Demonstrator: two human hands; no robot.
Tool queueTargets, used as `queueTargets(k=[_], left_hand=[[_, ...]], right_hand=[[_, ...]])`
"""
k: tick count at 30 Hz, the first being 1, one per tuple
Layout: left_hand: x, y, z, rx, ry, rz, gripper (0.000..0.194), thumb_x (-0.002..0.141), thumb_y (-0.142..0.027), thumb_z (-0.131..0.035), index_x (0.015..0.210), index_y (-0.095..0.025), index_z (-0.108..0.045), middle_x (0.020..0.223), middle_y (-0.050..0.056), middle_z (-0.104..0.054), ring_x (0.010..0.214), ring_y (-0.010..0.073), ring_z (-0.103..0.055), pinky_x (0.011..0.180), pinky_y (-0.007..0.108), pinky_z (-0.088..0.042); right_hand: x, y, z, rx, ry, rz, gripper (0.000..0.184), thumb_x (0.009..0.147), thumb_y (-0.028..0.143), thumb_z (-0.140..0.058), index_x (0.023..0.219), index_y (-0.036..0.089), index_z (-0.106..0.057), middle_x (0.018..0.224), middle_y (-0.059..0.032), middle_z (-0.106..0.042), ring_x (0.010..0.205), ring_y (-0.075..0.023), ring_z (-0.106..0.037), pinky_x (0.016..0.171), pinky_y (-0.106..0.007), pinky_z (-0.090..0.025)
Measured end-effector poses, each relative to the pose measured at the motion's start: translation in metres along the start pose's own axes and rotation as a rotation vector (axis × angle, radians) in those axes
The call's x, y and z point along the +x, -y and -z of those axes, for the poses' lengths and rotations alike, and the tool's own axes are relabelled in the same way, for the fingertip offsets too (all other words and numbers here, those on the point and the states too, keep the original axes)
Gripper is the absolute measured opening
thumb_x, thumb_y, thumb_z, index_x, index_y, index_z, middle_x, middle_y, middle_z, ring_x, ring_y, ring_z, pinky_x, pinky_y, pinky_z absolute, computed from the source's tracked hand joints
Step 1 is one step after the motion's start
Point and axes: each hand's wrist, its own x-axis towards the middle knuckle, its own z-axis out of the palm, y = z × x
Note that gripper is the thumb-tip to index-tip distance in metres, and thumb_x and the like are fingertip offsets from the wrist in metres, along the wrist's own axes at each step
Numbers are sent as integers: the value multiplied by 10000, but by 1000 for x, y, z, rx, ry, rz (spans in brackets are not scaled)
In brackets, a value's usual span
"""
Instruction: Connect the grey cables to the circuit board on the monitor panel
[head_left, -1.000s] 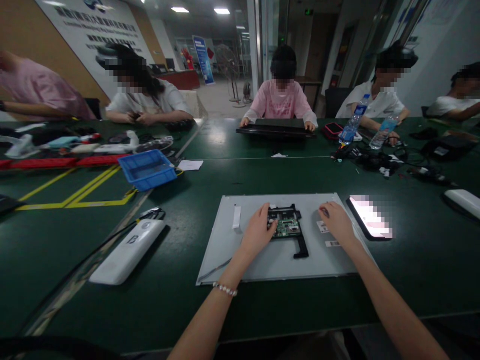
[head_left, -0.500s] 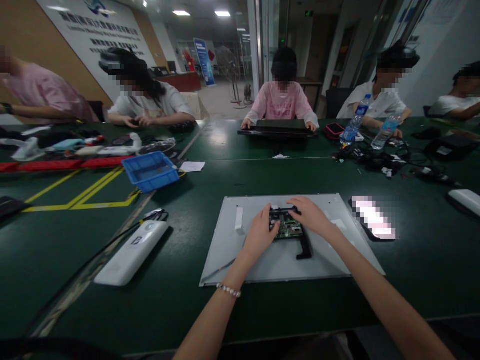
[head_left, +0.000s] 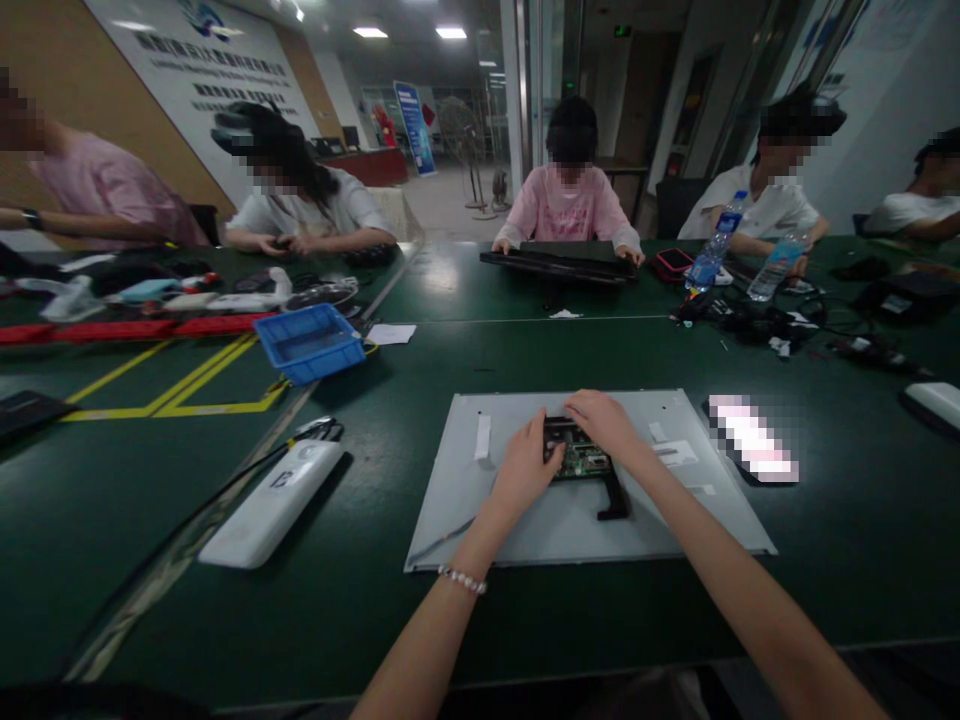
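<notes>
A grey metal panel [head_left: 525, 520] lies flat on the green table in front of me. On it sits a small green circuit board [head_left: 586, 461] in a black frame with a leg [head_left: 613, 497] pointing toward me. My left hand [head_left: 525, 468] rests on the board's left edge, fingers curled against it. My right hand [head_left: 606, 422] lies over the board's top right, fingers bent down onto it. What the fingertips pinch is hidden. A pearl bracelet [head_left: 461, 579] is on my left wrist.
A lit phone [head_left: 752, 450] lies right of the panel. A white power bank [head_left: 271, 504] with a cable lies to the left, a blue tray [head_left: 309, 343] beyond it. Several people sit across the table with a black panel [head_left: 562, 262], water bottles [head_left: 717, 253] and tangled cables [head_left: 757, 325].
My right hand moved left from the panel's right side onto the circuit board. The left hand stayed at the board's left edge. The view shifted slightly.
</notes>
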Motion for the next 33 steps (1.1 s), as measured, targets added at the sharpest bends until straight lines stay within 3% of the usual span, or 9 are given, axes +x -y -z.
queueTargets(k=[5,10,15,20,25,33], left_hand=[[-1,1,1,-5,16,7,585,899,-353,-454,1390,-114,-242,1269,172,-497,1155,281,-494,978,415,-390],[0,-1,5,-35,40,28,613,901,-384,-449,1401,-106,-227,1279,185,-493,1165,292,-491,984,427,-386],[1,-2,10,-131,56,59,640,904,-413,-444,1420,-129,-192,1358,172,-433,1237,284,-440,1025,424,-359],[2,0,26,-211,149,3,658,896,-401,-456,1436,-169,-159,1459,132,-306,1324,263,-331,1100,437,-269],[1,1,41,-264,256,-76,815,796,-380,-598,1444,-198,-139,1480,116,-263,1340,295,-292,1117,483,-239],[0,3,44,-335,310,-71,980,692,-321,-706,1456,-223,-100,1488,107,-244,1344,301,-279,1128,492,-217]], right_hand=[[-35,-45,23,-106,-108,-57,246,907,215,-435,992,171,-662,1038,-97,-654,972,-220,-572,868,-335,-419],[-64,-77,17,22,-57,-107,288,881,191,-423,1033,172,-667,1107,-89,-648,1025,-214,-575,930,-355,-422],[-79,-89,23,148,-120,-173,318,852,214,-442,1101,162,-632,1134,-96,-632,1054,-214,-568,962,-373,-412],[-92,-99,35,245,-57,-205,315,796,236,-522,1087,197,-636,1102,-81,-632,1011,-207,-584,903,-354,-448],[-92,-106,26,227,-13,-268,254,777,201,-518,981,185,-668,961,-71,-654,818,-180,-615,757,-316,-485],[-92,-113,22,201,-57,-348,211,790,188,-503,916,199,-672,934,-43,-673,813,-169,-626,756,-296,-482]])
